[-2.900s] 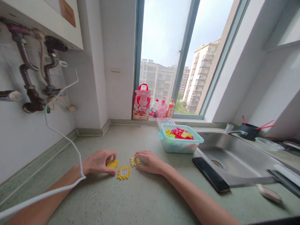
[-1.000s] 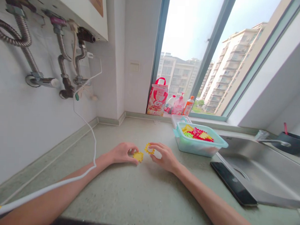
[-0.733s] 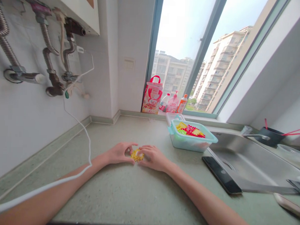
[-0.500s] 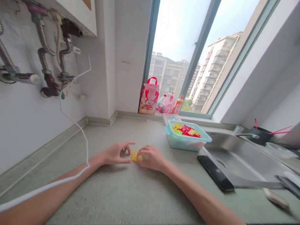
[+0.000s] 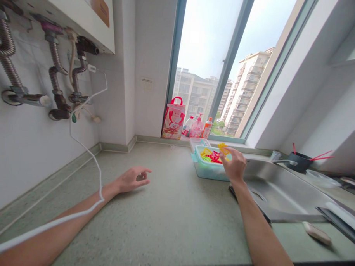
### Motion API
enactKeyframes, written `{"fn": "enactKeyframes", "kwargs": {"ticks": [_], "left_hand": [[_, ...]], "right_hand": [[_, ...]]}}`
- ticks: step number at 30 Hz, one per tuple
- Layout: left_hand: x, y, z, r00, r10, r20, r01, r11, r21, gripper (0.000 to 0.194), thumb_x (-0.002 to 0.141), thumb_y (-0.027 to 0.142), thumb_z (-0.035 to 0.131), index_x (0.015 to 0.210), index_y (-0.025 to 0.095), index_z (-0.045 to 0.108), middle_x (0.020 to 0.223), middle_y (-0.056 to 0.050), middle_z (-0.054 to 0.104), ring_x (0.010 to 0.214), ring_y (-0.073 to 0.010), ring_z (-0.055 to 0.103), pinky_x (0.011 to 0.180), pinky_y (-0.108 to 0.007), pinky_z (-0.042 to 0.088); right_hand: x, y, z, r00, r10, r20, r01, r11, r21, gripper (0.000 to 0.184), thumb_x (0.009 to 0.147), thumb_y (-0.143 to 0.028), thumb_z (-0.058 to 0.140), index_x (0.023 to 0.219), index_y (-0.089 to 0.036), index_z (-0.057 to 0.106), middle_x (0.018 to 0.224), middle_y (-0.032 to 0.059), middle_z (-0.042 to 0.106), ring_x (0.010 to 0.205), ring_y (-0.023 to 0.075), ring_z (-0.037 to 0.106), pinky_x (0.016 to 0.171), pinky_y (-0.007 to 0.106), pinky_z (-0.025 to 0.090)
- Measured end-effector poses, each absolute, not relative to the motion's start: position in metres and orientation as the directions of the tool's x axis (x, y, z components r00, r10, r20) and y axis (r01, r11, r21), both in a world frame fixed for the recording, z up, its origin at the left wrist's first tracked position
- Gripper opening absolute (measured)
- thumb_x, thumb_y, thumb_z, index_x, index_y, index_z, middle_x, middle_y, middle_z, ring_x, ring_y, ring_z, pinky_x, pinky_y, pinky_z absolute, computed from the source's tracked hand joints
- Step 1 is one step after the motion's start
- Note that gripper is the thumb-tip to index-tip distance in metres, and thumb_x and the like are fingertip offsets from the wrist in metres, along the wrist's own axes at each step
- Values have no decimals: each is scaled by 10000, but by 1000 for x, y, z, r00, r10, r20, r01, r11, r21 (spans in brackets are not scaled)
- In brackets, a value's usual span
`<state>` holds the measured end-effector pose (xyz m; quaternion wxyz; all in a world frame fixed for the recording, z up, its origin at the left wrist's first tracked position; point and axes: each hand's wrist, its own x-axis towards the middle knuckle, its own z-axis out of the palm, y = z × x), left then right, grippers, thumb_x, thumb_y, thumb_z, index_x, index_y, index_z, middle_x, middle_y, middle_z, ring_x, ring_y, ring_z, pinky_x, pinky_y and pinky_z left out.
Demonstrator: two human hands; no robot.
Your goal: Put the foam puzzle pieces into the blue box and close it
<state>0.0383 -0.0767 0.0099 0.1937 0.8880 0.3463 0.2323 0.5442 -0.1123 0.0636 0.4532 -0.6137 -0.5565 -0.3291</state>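
Observation:
Pinched in my right hand [image 5: 235, 163] is a small yellow toy piece with a knobbly outline [image 5: 223, 147], held above the right part of a light blue plastic box [image 5: 208, 171]. Red, yellow and green pieces [image 5: 213, 156] fill the box; my right fingers hide some of them. My left hand [image 5: 133, 179] rests on the counter to the left, its fingers curved and the thumb apart from the forefinger, with nothing between them.
A steel sink [image 5: 280, 191] lies right of the box, with a phone [image 5: 233, 191] partly behind my right forearm. A white cable [image 5: 99, 173] crosses my left forearm. Bottles [image 5: 196, 128] and a pink bag [image 5: 173, 121] line the windowsill.
My right hand has lifted the yellow piece off the counter and carried it right to above the box. My left hand has shifted slightly left in view, and the view has tilted a little.

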Motion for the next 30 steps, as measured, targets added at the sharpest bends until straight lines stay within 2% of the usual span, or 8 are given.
{"fn": "enactKeyframes", "kwargs": {"ticks": [6,8,10,12,14,22,27,30], "left_hand": [[28,-65,8,582,753,306,584,-649,487,535,962,593,620,1306,192,703,1064,-92,745,982,-232,687,938,-351,507],[25,-62,8,563,768,306,603,-635,482,557,972,619,588,1311,193,705,1066,-94,747,992,-240,688,936,-357,506],[23,-62,8,540,784,307,613,-616,495,586,977,653,550,1305,197,713,1059,-95,749,995,-251,691,917,-358,512],[23,-62,8,512,801,311,615,-595,518,618,980,684,510,1293,197,726,1051,-100,750,989,-262,696,899,-361,520],[23,-63,7,487,813,318,612,-578,539,646,982,704,482,1288,195,736,1045,-107,752,978,-270,701,898,-370,526],[22,-64,7,433,787,439,519,-616,592,792,978,807,371,1389,198,668,1236,-146,714,1167,-318,665,1053,-451,502],[20,-67,4,399,693,601,418,-720,554,928,938,865,388,1633,250,380,1576,-168,490,1375,-357,543,1156,-526,427],[20,-70,4,377,673,636,434,-735,521,896,937,807,494,1610,224,396,1571,-177,491,1420,-378,500,1204,-531,380]], "right_hand": [[568,-109,56,182,503,845,976,10,-216,487,1010,-590,493,1035,-224,813,1124,124,783,1058,308,649,969,439,426],[588,-111,53,346,434,832,932,-57,-357,492,999,-560,479,1085,-209,813,1160,140,774,1075,323,646,987,461,438],[609,-113,46,569,417,709,808,-126,-575,501,962,-515,487,1194,-192,792,1177,151,768,1066,326,651,971,454,467],[625,-112,38,698,485,527,664,-162,-730,528,912,-441,495,1285,-177,760,1188,146,768,1050,312,668,928,414,502],[633,-110,31,702,575,419,600,-161,-784,562,864,-356,479,1323,-170,744,1179,131,777,1032,293,688,885,372,525],[581,-106,41,498,763,411,736,-122,-666,551,834,-336,540,1337,-259,751,1124,105,795,1090,333,705,940,419,512],[465,-104,38,82,878,472,827,204,-524,596,1012,-540,443,1478,-220,631,1187,116,789,1116,337,723,940,418,523],[402,-103,33,-84,865,495,802,354,-481,635,1062,-594,388,1547,-218,552,1135,109,802,1010,307,755,900,379,532]]}}
